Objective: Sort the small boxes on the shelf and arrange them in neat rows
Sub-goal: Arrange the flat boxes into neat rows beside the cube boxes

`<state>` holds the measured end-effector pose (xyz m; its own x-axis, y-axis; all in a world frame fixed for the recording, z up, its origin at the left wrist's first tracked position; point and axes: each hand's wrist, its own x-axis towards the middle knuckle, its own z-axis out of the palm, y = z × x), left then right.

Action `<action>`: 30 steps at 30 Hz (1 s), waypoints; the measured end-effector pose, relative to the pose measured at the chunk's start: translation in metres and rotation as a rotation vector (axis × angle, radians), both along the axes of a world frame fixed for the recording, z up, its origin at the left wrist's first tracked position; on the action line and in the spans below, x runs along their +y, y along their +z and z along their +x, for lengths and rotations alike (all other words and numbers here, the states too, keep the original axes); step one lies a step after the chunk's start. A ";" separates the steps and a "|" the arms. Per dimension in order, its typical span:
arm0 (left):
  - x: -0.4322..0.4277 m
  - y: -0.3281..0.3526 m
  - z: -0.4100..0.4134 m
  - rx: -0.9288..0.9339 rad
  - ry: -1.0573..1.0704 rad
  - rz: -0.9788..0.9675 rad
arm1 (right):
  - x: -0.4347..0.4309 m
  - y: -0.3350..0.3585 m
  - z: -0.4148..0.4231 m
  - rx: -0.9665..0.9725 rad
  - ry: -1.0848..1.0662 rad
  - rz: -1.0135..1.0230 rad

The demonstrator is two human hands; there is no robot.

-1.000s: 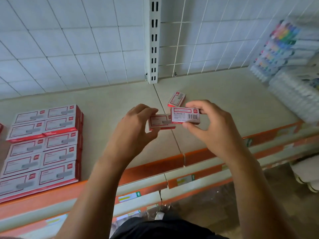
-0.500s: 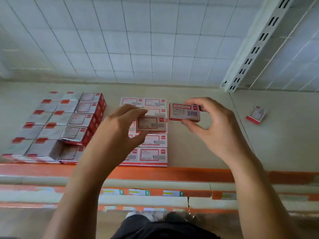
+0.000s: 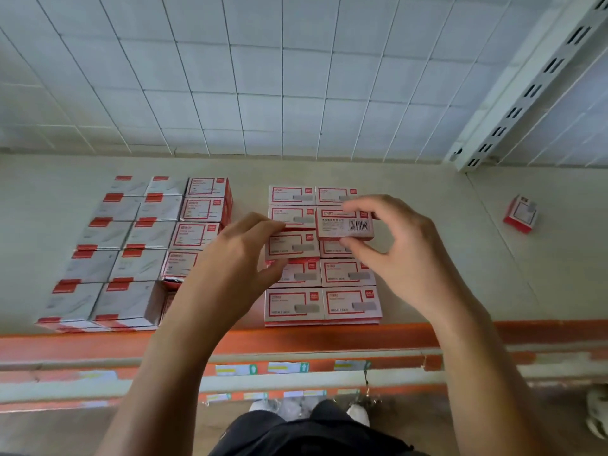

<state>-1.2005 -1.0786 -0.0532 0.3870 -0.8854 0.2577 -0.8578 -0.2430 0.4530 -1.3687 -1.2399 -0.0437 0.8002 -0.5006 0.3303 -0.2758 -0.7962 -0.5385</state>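
Shelf lip: the orange front edge (image 3: 296, 340) crosses the lower frame. The front row of boxes sits flush behind it, I take it so the labels face the aisle.
Left hand: my left hand (image 3: 237, 258) is at centre frame. Its fingers (image 3: 263, 225) and thumb pinch the label-up box (image 3: 291, 245) by its long edges, held flat and low over the left column, which looks ready to drop into a row.
Right hand: my right hand (image 3: 404, 255) is just right of centre and holds the barcode box (image 3: 345, 223) between fingertips and thumb. The box is tilted with its barcode side towards me, so I judge it needs turning label-up before it is placed.
Two-column block: the red-and-white boxes (image 3: 348, 304) beneath both hands lie edge to edge, labels up. I can't see the row directly under my hands.
Left block: the taller stacks (image 3: 131, 245) at left of frame are a separate group, packed tight.
Stray box: one stray box (image 3: 521, 213) lies askew at right of frame, well apart from the rows and not yet sorted.
Shelf: the bare beige shelf (image 3: 444, 274) between the block and the stray leaves room for more columns.
Back wall: a white gridded panel (image 3: 263, 77) fills the upper frame, with a slotted upright (image 3: 526, 87) at upper right.
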 end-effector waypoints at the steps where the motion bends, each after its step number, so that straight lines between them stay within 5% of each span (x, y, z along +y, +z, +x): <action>1: -0.001 -0.001 0.002 -0.010 -0.014 0.001 | 0.002 -0.001 0.001 0.004 -0.007 -0.002; 5: -0.002 0.002 0.004 -0.101 -0.025 -0.023 | 0.009 0.001 0.001 0.004 -0.014 -0.025; 11: -0.010 0.009 -0.004 -0.061 -0.181 -0.175 | 0.025 0.007 0.003 -0.038 -0.003 0.041; 18: -0.013 0.012 -0.013 0.086 -0.089 -0.270 | 0.020 0.010 -0.013 -0.096 0.051 0.232; 26: -0.010 0.015 -0.027 0.108 -0.101 -0.166 | 0.013 0.003 -0.017 -0.140 0.097 0.204; 30: -0.012 0.015 -0.030 0.078 -0.096 -0.157 | 0.008 0.003 -0.020 -0.151 0.120 -0.046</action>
